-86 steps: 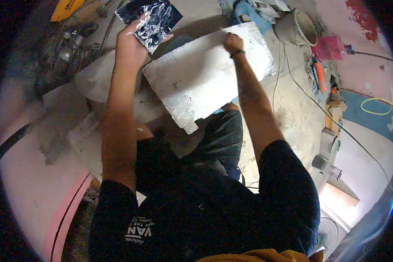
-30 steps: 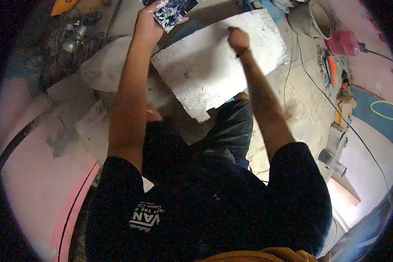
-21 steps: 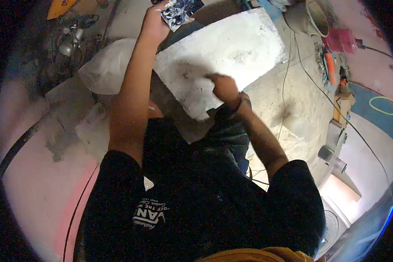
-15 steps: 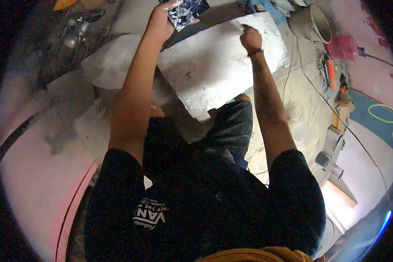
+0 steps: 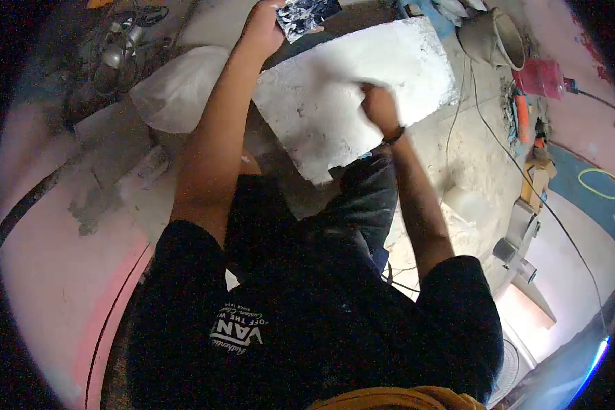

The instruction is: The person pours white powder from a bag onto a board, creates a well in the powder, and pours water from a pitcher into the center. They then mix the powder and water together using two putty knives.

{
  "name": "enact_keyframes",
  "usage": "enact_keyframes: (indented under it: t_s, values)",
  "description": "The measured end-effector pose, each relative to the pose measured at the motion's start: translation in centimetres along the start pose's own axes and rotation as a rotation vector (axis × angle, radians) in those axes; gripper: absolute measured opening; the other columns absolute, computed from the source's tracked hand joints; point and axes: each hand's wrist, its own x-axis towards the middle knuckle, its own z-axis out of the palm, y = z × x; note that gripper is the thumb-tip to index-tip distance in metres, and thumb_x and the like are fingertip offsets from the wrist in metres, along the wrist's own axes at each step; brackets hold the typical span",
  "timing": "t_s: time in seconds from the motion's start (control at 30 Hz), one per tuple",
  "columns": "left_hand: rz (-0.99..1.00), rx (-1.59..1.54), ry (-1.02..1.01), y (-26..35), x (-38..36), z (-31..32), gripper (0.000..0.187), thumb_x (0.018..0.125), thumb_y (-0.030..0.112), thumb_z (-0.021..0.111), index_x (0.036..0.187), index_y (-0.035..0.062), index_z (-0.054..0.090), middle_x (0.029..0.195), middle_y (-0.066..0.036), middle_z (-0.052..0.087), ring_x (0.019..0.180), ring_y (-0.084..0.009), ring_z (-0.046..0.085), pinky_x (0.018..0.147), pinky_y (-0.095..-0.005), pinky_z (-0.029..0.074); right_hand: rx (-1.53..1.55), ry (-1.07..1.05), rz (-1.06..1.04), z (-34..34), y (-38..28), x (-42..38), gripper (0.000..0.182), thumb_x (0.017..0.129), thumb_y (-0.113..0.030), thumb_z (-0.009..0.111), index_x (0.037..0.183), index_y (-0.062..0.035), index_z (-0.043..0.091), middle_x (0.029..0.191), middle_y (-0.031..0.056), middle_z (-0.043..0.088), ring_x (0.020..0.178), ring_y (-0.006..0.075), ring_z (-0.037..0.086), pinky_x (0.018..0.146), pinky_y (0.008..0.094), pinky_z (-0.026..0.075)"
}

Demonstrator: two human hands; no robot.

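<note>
My left hand (image 5: 263,31) grips the edge of a dark flat piece (image 5: 306,19) smeared with white paste, at the top of the view. Below and right of it lies a large white panel (image 5: 348,89), tilted across the view, with grey patches and a notch on its near edge. Over the panel's middle, my right hand (image 5: 380,108) is closed around a thin dark tool (image 5: 357,83). Motion smears the far end of that tool, and its kind cannot be made out. A dark band circles my right wrist.
Left of the panel sits a whitish plastic bag (image 5: 178,89), with tangled cables (image 5: 119,61) beyond. To the right are a bucket (image 5: 492,41), a pink bottle (image 5: 541,78), an orange tube (image 5: 521,116) and a cable across the floor. A pale round object (image 5: 466,203) lies beside my right forearm.
My right hand has swept down and left across the panel, from near its far edge to its middle. My left hand and the dark piece have shifted slightly up and right in view.
</note>
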Motion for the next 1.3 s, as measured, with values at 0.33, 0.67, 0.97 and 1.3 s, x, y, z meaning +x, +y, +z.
enact_keyframes:
  t_s: [0.33,0.67,0.97,1.3]
  values:
    - [0.034,0.030,0.014,0.5,-0.4,-0.9,0.024,0.077,0.015,0.048,0.094,-0.0016,0.055,0.085,-0.012,0.062,0.075,-0.0249,0.061,0.067,-0.0397,0.051,-0.230,0.060,0.239,4.6,-1.1,-0.1,0.021,0.072,-0.012,0.048,0.091,-0.0030,0.052,0.077,0.0181,0.057,0.063,0.0335,0.057,0.056,0.0445,0.047]
    - [-0.175,0.482,-0.074,-2.2,0.6,-2.8,0.028,0.077,0.025,0.057,0.090,0.0002,0.061,0.085,-0.008,0.063,0.075,-0.0175,0.062,0.071,-0.0282,0.050,1.179,0.170,0.755,-7.0,-2.5,-5.7,0.016,0.079,-0.007,0.053,0.089,0.0041,0.057,0.080,0.0088,0.061,0.070,0.0189,0.058,0.067,0.0333,0.047]
    - [-0.273,0.974,-0.294,-4.4,-0.9,-1.3,0.026,0.078,0.022,0.059,0.094,0.0018,0.060,0.089,-0.005,0.062,0.076,-0.0096,0.058,0.070,-0.0243,0.046,1.752,0.382,0.764,-6.2,-0.1,-5.0,0.021,0.079,0.001,0.049,0.099,0.0043,0.054,0.095,0.0100,0.059,0.086,0.0196,0.056,0.081,0.0316,0.044]
    - [-0.468,0.677,-0.124,-4.2,-2.2,-0.3,0.027,0.076,0.011,0.060,0.101,0.0028,0.054,0.091,-0.006,0.060,0.082,-0.0143,0.058,0.074,-0.0277,0.046,1.676,0.469,0.726,-6.4,0.2,-3.4,0.018,0.079,-0.003,0.053,0.095,0.0041,0.056,0.086,0.0072,0.061,0.076,0.0177,0.059,0.070,0.0278,0.047]
